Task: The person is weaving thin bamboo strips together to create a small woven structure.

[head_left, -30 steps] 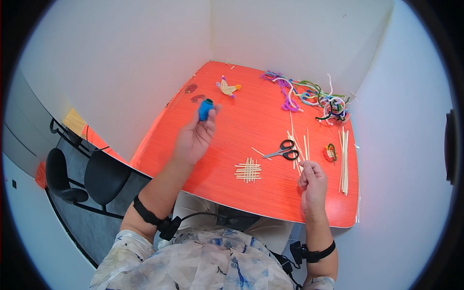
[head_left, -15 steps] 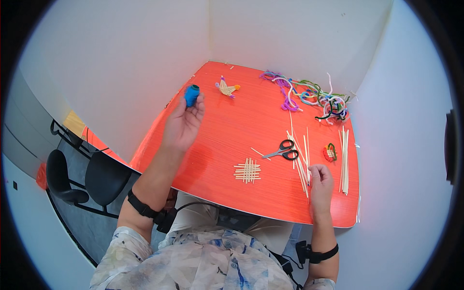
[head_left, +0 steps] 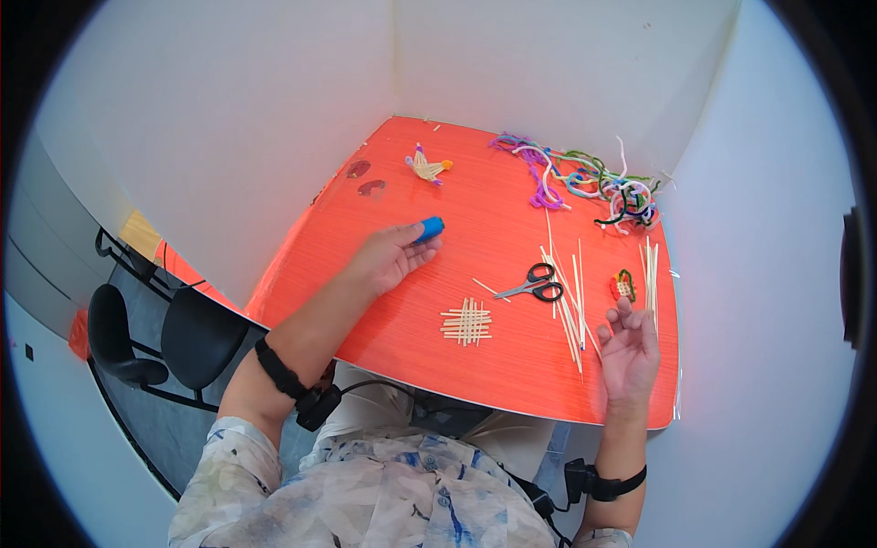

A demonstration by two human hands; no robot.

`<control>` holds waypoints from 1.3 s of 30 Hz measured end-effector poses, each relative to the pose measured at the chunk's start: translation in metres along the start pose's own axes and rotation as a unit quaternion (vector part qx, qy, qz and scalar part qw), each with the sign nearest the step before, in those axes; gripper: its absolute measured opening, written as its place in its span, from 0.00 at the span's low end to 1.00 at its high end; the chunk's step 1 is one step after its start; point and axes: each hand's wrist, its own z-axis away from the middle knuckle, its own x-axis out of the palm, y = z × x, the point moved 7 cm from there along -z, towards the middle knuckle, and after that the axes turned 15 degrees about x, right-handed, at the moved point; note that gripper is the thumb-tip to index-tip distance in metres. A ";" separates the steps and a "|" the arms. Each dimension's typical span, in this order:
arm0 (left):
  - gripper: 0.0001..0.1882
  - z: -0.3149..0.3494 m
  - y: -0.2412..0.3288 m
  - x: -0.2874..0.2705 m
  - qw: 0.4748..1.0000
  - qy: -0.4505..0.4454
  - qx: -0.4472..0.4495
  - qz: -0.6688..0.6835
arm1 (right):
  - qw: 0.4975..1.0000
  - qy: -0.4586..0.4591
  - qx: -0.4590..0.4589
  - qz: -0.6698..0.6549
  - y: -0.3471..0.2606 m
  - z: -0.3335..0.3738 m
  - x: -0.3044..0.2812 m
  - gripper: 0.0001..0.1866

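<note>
1. The left hand (head_left: pixel 391 258) lies palm up over the orange bench (head_left: pixel 411 338), with a small blue cylinder (head_left: pixel 427 228) pinched at its fingertips.
2. The blue cylinder sits left of the bench's middle, well apart from the scissors (head_left: pixel 537 284).
3. The right hand (head_left: pixel 628 352) hovers near the bench's right front edge, palm up, fingers loosely spread and holding nothing.
4. Just left of that hand lie loose thin wooden sticks (head_left: pixel 568 301), spread lengthwise beside the scissors.
5. A small woven stick grid (head_left: pixel 467 322) rests flat between the two hands, near the front edge.
6. A tangle of coloured pipe cleaners (head_left: pixel 585 178) lies at the far right corner.
7. A small stick figure with yellow and purple parts (head_left: pixel 426 166) sits at the far left.
</note>
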 end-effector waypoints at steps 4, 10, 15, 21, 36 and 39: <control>0.16 -0.002 -0.009 0.006 0.998 -0.009 -0.009 -0.063 | 0.996 -0.066 0.019 -0.051 0.000 -0.001 0.000 0.12; 0.16 -0.005 -0.010 0.019 0.969 -0.029 0.004 -0.246 | 0.993 -0.092 0.032 -0.062 -0.002 -0.001 0.009 0.13; 0.19 -0.007 -0.006 0.034 0.907 -0.079 0.060 -0.410 | 0.999 -0.034 -0.009 -0.004 -0.002 -0.002 0.016 0.14; 0.22 -0.011 -0.011 0.028 0.896 -0.080 0.075 -0.430 | 0.999 -0.033 -0.003 0.025 0.004 -0.002 0.018 0.15; 0.24 0.072 -0.002 0.064 0.683 -0.273 0.128 -0.666 | 0.902 -0.053 0.046 0.427 0.071 -0.008 0.047 0.15; 0.24 0.081 -0.004 0.079 0.628 -0.273 0.123 -0.718 | 0.818 -0.061 0.035 0.571 0.084 -0.006 0.057 0.18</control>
